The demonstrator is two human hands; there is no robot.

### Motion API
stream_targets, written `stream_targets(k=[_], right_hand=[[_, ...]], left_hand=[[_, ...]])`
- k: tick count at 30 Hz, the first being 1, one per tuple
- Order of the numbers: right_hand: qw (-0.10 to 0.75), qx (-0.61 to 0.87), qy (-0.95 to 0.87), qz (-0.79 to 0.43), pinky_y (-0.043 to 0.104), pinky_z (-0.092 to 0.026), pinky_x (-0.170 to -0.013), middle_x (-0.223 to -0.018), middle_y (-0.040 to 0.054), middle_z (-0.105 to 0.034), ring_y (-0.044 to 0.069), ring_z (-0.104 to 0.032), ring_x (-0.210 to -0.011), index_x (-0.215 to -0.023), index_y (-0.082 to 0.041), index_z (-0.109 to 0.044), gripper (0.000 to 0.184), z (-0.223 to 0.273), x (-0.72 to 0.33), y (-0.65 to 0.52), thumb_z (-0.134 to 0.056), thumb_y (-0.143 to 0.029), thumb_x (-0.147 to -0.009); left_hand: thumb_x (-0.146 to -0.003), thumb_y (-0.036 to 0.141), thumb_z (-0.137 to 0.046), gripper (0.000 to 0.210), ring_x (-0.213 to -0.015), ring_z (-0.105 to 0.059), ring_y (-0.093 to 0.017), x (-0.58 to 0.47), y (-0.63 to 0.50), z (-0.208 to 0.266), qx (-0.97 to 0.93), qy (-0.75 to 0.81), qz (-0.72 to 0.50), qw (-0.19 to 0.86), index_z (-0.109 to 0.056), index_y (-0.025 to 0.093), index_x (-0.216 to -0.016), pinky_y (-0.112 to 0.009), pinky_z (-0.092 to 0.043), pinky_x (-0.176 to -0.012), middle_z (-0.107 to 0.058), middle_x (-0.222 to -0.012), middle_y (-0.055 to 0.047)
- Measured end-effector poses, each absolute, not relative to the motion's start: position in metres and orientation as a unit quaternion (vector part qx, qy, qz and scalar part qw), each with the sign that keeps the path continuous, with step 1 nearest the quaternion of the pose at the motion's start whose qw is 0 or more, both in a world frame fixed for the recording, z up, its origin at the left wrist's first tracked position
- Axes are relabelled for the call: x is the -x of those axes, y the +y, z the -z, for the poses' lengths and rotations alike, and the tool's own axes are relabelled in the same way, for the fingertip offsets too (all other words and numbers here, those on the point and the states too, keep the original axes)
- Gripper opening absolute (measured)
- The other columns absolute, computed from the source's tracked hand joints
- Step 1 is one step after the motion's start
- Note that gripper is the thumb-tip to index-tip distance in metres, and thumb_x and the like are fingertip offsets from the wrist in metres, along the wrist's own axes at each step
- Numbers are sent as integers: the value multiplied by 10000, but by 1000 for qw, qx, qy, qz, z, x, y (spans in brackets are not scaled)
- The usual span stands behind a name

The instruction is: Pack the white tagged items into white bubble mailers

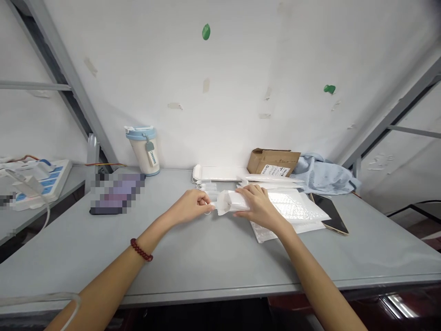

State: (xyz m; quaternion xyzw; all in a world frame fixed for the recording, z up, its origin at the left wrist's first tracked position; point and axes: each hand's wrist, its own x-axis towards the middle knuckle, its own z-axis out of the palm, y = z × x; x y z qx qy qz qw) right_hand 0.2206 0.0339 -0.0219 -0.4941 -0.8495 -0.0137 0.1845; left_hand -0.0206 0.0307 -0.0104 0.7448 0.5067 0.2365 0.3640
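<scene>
My right hand (257,204) is wrapped round a small white box (237,201), held just above the table with its open, flapped end facing left. Close to that opening, my left hand (193,205) pinches a small white item with a thin loop below the fingertips; its kind is too small to make out. White bubble mailers (296,207) lie stacked beside and beyond my right hand. Behind the hands are several small whitish translucent pieces (207,186) and a flat white package (220,173) by the wall.
A cup with a blue lid (144,149) stands at the back left, near a blurred phone (119,193). A cardboard box (274,162), a light blue cloth (324,174) and a dark phone (330,214) lie to the right. A power strip (51,181) sits far left.
</scene>
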Motion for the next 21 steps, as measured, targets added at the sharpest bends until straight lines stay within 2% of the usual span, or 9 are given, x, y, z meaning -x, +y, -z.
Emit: stream_targets(k=[8,11,16,21], right_hand=[[183,454,-872,20,417,-410,-877,-1083,67,-543,248,-490,-1019,-1176,-271,-529,592,26,-208,25,-765,-428,-657],[185,447,-875,8,420,-411,-885,-1084,70,-540,249,-485,-1012,-1175,-261,-536,599,27,-206,23,-771,-430,-651],[185,446,-876,-6,422,-410,-893,-1050,65,-549,244,-486,-1007,-1162,-247,-547,578,26,-207,24,-770,-420,-658],[180,456,-872,-22,425,-407,-895,-1044,66,-548,246,-484,-1005,-1162,-237,-551,601,25,-206,24,-781,-428,-641]], left_hand=[[-723,489,-580,357,-368,-397,-93,10,23,11,-724,494,-185,445,-686,154,-785,-222,-319,-401,-473,-437,41],[-742,438,-553,315,-382,-415,-97,1,19,16,-717,496,-206,444,-681,152,-771,-224,-322,-409,-507,-466,30],[-789,343,-476,308,-449,-377,-84,-7,16,22,-757,478,-258,363,-567,154,-563,-227,-287,-463,-485,-498,25],[-771,341,-481,248,-437,-457,-93,-4,19,29,-740,466,-170,455,-580,148,-652,-232,-361,-456,-568,-604,-2]])
